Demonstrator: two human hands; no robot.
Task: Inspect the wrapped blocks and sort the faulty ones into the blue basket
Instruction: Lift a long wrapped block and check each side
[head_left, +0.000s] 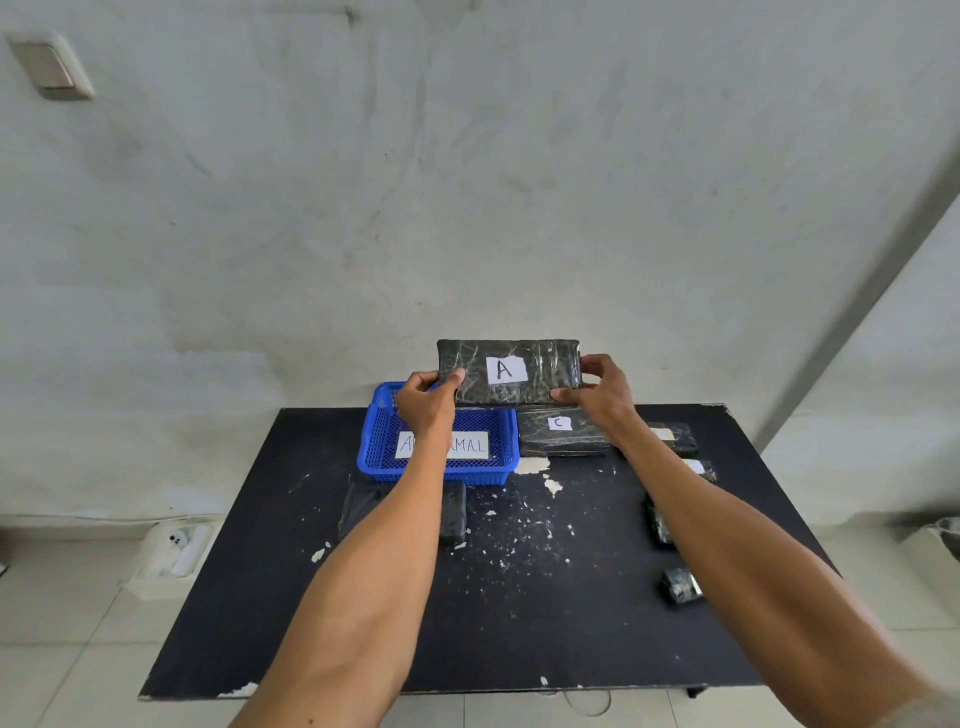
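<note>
A black wrapped block labelled A (540, 371) is held upright in the air above the far edge of the table. My left hand (427, 402) grips its left end and my right hand (597, 387) grips its right end. Below the left hand sits the blue basket (498, 465) with a white paper label inside it, partly hidden by my forearm. A wrapped block labelled C (563, 431) lies flat right of the basket.
The black table (545, 597) has chipped white spots. Several more wrapped blocks lie along its right side (680, 584) and one lies in front of the basket (452, 512), partly under my left forearm. A grey wall stands right behind the table.
</note>
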